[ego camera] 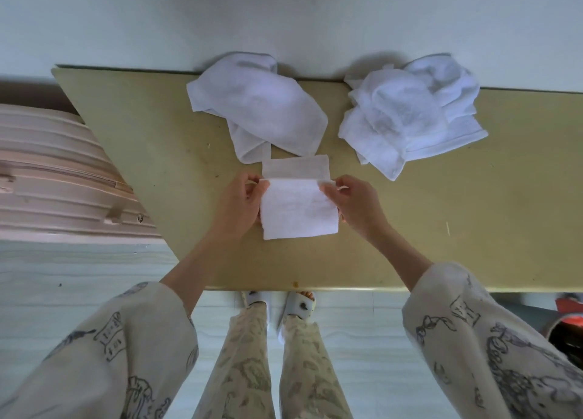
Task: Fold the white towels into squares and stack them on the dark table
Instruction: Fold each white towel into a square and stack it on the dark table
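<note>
- No text, label, brand or number can be read anywhere in the view.
- The left sleeve [110,339] and the right sleeve [492,343] carry dark line-drawn prints with scribble-like marks that look like lettering, but they are too blurred to make out.
</note>
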Action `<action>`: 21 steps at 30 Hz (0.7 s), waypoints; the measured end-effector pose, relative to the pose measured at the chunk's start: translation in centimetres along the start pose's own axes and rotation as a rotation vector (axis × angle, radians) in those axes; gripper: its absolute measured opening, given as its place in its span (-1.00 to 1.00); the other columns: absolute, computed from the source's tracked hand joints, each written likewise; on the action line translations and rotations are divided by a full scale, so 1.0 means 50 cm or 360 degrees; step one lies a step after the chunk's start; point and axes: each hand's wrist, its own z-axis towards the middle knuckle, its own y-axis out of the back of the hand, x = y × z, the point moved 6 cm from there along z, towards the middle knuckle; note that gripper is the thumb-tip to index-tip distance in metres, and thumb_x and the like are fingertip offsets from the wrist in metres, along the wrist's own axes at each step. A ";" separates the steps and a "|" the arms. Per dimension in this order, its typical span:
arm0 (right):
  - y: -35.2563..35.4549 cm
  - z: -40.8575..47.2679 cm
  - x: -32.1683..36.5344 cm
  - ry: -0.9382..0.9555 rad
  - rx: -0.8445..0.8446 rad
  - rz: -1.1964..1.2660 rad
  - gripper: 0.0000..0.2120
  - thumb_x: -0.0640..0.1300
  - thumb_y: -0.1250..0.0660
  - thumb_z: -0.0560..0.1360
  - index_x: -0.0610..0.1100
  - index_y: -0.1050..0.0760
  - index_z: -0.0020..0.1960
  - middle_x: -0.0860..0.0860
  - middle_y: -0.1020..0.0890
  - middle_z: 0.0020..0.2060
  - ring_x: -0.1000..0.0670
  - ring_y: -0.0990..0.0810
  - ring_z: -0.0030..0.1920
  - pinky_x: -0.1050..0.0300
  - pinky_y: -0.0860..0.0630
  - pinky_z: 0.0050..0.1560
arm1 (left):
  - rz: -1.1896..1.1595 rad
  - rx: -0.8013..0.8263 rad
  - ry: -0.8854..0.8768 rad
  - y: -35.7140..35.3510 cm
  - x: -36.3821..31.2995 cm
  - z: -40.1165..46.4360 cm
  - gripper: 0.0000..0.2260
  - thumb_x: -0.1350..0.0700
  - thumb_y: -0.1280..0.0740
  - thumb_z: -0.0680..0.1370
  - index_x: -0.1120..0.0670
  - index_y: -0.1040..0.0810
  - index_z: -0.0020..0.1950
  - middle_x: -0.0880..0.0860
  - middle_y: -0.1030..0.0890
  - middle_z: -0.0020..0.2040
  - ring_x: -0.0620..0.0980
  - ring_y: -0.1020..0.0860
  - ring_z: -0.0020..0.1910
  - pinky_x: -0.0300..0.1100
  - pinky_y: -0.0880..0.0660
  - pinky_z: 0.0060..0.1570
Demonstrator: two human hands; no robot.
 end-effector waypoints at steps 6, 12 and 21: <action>-0.016 0.088 0.015 0.0020 -0.0055 -0.0094 -0.80 -0.03 -0.26 0.52 -0.16 -0.50 -0.13 0.08 -0.51 -0.34 0.11 -0.45 -0.31 0.22 -0.39 -0.25 | 0.0134 -0.0113 -0.0003 -0.002 0.000 0.069 -0.87 0.01 -0.22 0.58 0.06 -0.38 0.02 -0.05 -0.54 -0.13 -0.03 -0.58 -0.29 -0.17 -0.57 -0.33; -0.019 0.115 0.017 -0.0003 -0.0080 -0.0220 -0.76 -0.03 -0.23 0.51 -0.12 -0.40 -0.28 0.03 -0.46 -0.39 0.08 -0.39 -0.36 0.21 -0.33 -0.36 | 0.0246 -0.0163 -0.0035 -0.007 0.002 0.092 -0.86 0.01 -0.23 0.58 0.06 -0.36 -0.03 -0.05 -0.52 -0.13 -0.04 -0.54 -0.19 -0.15 -0.52 -0.20; -0.022 0.069 0.000 -0.0100 -0.0073 -0.0286 -0.76 -0.03 -0.22 0.54 -0.23 -0.48 -0.07 -0.14 -0.60 -0.26 -0.10 -0.52 -0.28 0.08 -0.44 -0.30 | 0.0355 -0.0074 0.0055 -0.021 0.021 0.059 -0.87 -0.01 -0.20 0.59 0.04 -0.36 -0.04 -0.17 -0.44 -0.24 -0.22 -0.45 -0.31 -0.37 -0.32 -0.33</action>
